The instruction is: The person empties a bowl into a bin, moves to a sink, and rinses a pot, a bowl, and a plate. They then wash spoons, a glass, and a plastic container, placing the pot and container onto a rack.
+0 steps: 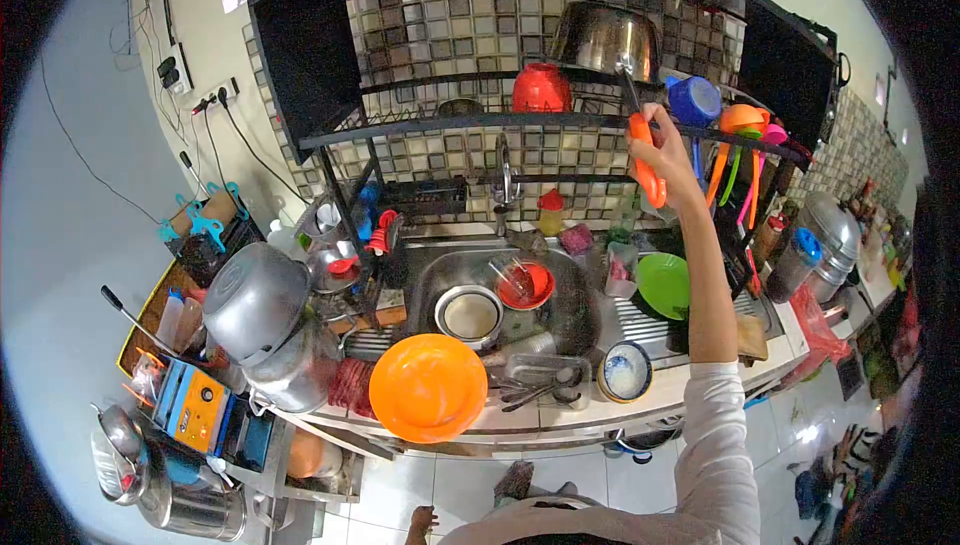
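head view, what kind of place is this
Most likely a home kitchen's dishwashing corner. A steel sink holds bowls, a tiled wall carries a black dish rack with pots and cups, and the right hand grips an orange-handled utensil up at that rack.

The table [650, 400] carries a sink [500, 295] at its middle. Along its front edge sit an upturned orange bowl [428, 387], a clear tray of cutlery [545, 377] and a small blue-rimmed bowl [625, 372]. Stacked steel pots [262, 320] crowd its left end; a green plate [664, 285] rests on the drainboard toward the right.
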{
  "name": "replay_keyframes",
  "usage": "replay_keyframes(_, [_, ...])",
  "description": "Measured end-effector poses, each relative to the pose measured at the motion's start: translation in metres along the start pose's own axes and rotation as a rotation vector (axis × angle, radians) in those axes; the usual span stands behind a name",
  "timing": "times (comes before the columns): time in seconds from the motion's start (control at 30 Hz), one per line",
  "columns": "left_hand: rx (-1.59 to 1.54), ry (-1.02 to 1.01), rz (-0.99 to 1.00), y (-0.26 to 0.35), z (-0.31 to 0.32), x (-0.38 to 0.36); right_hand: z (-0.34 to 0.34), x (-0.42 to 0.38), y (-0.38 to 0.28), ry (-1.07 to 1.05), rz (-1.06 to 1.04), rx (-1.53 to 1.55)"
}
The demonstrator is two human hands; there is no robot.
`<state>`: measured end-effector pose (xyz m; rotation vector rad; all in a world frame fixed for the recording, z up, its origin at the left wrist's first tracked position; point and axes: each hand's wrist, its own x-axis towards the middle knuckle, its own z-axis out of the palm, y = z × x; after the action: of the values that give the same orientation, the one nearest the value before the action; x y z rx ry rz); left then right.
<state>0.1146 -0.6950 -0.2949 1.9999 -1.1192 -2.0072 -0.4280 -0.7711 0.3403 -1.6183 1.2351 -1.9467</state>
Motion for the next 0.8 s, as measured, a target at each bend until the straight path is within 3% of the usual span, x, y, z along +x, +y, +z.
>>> replay_keyframes(0.23, [0.047,0.019,0.060,0.035,0.021,-0.020,-0.017,-0.005,0.002,-0.023,0.093,0.072])
replay_keyframes(0.3, [0.040,-0.060,0.072,0.022,0.019,-0.005,-0.020,-0.004,0.006,0.016,0.079,-0.002])
replay_keyframes(0.37, [0.234,-0.144,0.283,0.007,0.020,0.009,-0.028,0.001,0.010,0.015,0.082,-0.005])
replay_keyframes(0.4, [0.232,-0.143,0.280,0.005,0.021,0.012,-0.032,0.004,0.012,0.015,0.083,-0.008])
replay_keyframes(0.47, [-0.071,-0.116,0.018,0.004,0.025,0.011,-0.032,0.006,0.005,0.024,0.119,-0.014])
replay_keyframes(0.57, [0.007,-0.127,0.080,-0.003,0.023,0.001,-0.035,0.007,0.004,0.019,0.145,-0.101])
replay_keyframes(0.8, [-0.104,-0.108,0.106,0.000,0.026,-0.010,-0.020,-0.009,-0.014,0.091,0.257,0.005])
